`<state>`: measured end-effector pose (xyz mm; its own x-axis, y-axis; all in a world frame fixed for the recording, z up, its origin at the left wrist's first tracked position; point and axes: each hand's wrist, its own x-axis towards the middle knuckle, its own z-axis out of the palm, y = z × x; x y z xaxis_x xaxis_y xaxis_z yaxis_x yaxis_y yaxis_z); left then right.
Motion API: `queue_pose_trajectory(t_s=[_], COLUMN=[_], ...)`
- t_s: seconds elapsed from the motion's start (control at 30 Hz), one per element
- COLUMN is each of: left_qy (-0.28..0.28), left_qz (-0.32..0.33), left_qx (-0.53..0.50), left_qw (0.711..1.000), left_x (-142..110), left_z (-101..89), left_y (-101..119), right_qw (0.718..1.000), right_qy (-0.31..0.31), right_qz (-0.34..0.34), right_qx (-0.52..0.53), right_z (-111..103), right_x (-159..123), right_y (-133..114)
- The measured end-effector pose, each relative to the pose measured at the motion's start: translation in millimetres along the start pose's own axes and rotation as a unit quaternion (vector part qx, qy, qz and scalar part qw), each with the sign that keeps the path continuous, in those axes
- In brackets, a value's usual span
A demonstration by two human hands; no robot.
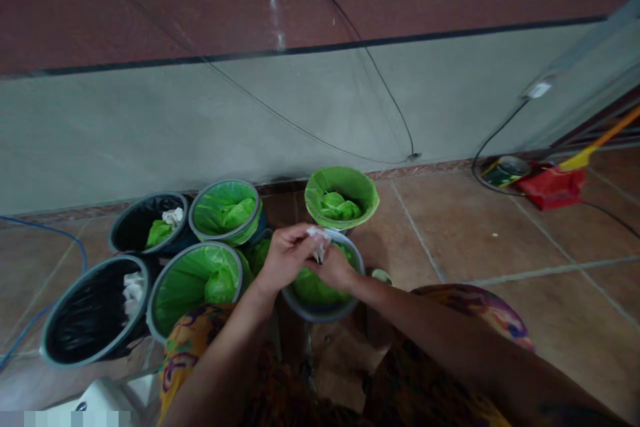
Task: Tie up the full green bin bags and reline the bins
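My left hand [285, 253] and my right hand [333, 267] meet over a grey-rimmed bin [323, 313] between my knees. Their fingers are closed around a crumpled white piece [319, 235], tissue or thin plastic; I cannot tell which. Bunched green plastic [315, 287] fills the bin below, partly hidden by the hands. Just behind it stands a bin with a green liner [367, 197] folded over its rim. Most of my right fingers are hidden behind the white piece.
To the left stand bins with green liners [175, 287] and black liners [80, 320], some holding crumpled white pieces [133, 293]. A blue cord [83, 253] lies at far left. At right are a red dustpan [553, 187], a can [506, 171] and a black cable [480, 153] by the wall.
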<state>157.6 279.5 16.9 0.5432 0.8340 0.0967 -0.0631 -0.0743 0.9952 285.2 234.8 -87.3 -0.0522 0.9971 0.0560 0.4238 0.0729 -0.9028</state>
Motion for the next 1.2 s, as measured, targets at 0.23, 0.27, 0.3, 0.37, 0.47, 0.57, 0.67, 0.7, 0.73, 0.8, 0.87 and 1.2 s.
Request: queue_pose_trajectory(t_s=[0.23, 0.27, 0.3, 0.37, 0.47, 0.57, 0.67, 0.7, 0.73, 0.8, 0.87, 1.2], left_qy=[0.071, 0.075, 0.081, 0.088, 0.076, 0.071, 0.068, 0.056, 0.042, 0.030, 0.051, -0.161], left_qz=[0.012, 0.009, 0.007, 0.006, 0.007, 0.003, -0.003, -0.005, -0.010, -0.031, -0.078, -0.124], left_qx=[-0.025, -0.017, -0.011, -0.004, -0.010, -0.021, -0.031, -0.030, -0.022, 0.025, 0.123, 0.328], left_qw=[0.997, 0.997, 0.997, 0.996, 0.997, 0.997, 0.997, 0.998, 0.999, 0.999, 0.988, 0.923], left_x=[2, 3, 4, 5, 8, 10, 13, 14, 16, 18, 19, 8], left_z=[-14.6, -15.5, -16.4, -18.6, -19.5, -13.5, -5.2, -3.8, -3.6, -7.3, -14.3, 0.8], left_y=[3, 4, 5, 6, 5, 1, -4, -6, -10, -20, -33, -77], right_qw=[0.994, 0.995, 0.996, 0.998, 0.999, 0.998, 0.994, 0.994, 0.995, 0.997, 0.997, 0.987], right_qy=[-0.059, -0.058, -0.056, -0.051, -0.044, -0.042, -0.064, -0.066, -0.063, -0.047, -0.040, -0.097], right_qz=[0.065, 0.058, 0.047, 0.014, -0.021, -0.014, 0.006, 0.014, 0.023, 0.045, 0.062, 0.030], right_qx=[-0.067, -0.061, -0.050, -0.021, -0.002, -0.044, -0.088, -0.089, -0.080, -0.034, 0.036, 0.128], right_z=[0, -2, -6, -15, -27, -26, -17, -14, -14, -17, -26, -55], right_x=[-5, -4, -4, 0, 6, 8, 9, 10, 12, 16, 19, 13], right_y=[22, 18, 13, -2, -20, -24, -15, -12, -8, -3, -2, -13])
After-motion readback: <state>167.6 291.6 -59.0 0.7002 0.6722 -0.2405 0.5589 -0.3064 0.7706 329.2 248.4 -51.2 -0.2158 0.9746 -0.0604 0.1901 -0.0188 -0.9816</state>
